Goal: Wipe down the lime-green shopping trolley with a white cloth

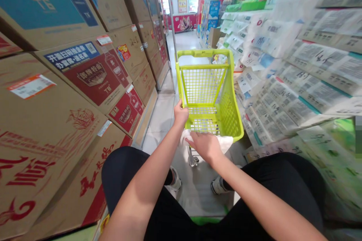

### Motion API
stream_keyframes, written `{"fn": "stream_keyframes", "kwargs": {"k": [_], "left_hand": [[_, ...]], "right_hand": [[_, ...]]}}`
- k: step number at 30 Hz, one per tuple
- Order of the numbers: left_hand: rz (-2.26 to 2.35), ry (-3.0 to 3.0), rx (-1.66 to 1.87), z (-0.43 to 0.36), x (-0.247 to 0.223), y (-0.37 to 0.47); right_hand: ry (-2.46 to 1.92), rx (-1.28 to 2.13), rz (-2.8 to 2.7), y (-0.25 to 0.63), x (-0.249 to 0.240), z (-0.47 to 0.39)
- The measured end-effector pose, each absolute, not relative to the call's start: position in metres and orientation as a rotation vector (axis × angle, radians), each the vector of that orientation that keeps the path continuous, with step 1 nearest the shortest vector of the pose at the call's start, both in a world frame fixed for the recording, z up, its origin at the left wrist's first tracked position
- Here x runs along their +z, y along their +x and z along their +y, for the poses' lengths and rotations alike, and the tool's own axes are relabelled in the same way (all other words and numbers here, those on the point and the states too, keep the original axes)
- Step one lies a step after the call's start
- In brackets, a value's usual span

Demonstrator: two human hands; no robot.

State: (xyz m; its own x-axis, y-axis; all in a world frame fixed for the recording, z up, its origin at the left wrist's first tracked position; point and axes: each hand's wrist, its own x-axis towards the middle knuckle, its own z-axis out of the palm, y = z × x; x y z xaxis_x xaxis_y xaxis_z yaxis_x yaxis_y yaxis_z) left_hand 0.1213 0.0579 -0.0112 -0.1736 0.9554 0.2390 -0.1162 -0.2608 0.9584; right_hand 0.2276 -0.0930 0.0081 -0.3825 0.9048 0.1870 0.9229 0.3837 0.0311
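A lime-green plastic shopping basket [236, 109] on wheels stands between my feet, its grid floor and walls bare inside. My left hand [180, 114] is closed around the basket's left rim. Over the near rim lies a white cloth [226, 142], bunched at its left end. My right hand [206, 144] presses down on this cloth with its fingers curled against it, at the basket's near edge. Below the cloth, a caster wheel [193, 161] shows under the basket.
Stacked cardboard cartons [93, 75] wall the aisle on the left. Piled tissue packs [294, 83] line the right side, close to the basket. A thin metal pole [172, 22] rises beyond the basket's far left corner. Tiled floor [183, 41] runs ahead between the shelves.
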Motion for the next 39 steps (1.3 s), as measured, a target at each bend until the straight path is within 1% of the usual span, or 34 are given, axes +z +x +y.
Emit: {"fn": "stream_keyframes", "kwargs": {"k": [3,9,12,18,21,26,33,36,39], "left_hand": [[1.052,1.24,1.537,0.063,-0.013,0.115],[0.999,1.254,1.541,0.071,-0.018,0.115],[1.043,1.178,1.586,0.072,-0.019,0.125],[1.095,1.138,1.66,0.075,-0.019,0.14],[1.085,1.161,1.637,0.078,-0.017,0.134],[1.068,1.164,1.539,0.084,-0.012,0.116],[1.082,1.155,1.574,0.095,-0.015,0.111],[1.13,1.169,1.637,0.096,-0.02,0.115],[1.169,1.168,1.665,0.093,-0.022,0.12]], "right_hand": [[-1.647,-0.207,-2.49,0.255,0.008,-0.095],[-1.732,-0.334,-2.447,0.322,0.009,-0.098],[-1.768,-0.311,-2.432,0.316,0.009,-0.095],[-1.835,-0.153,-2.335,0.256,0.01,-0.083],[-1.793,-0.124,-2.348,0.243,0.01,-0.078],[-1.722,-0.206,-2.38,0.269,0.004,-0.072],[-1.632,-0.393,-2.419,0.333,-0.003,-0.059],[-1.622,-0.389,-2.432,0.335,-0.005,-0.056],[-1.651,-0.344,-2.426,0.312,-0.004,-0.055]]}}
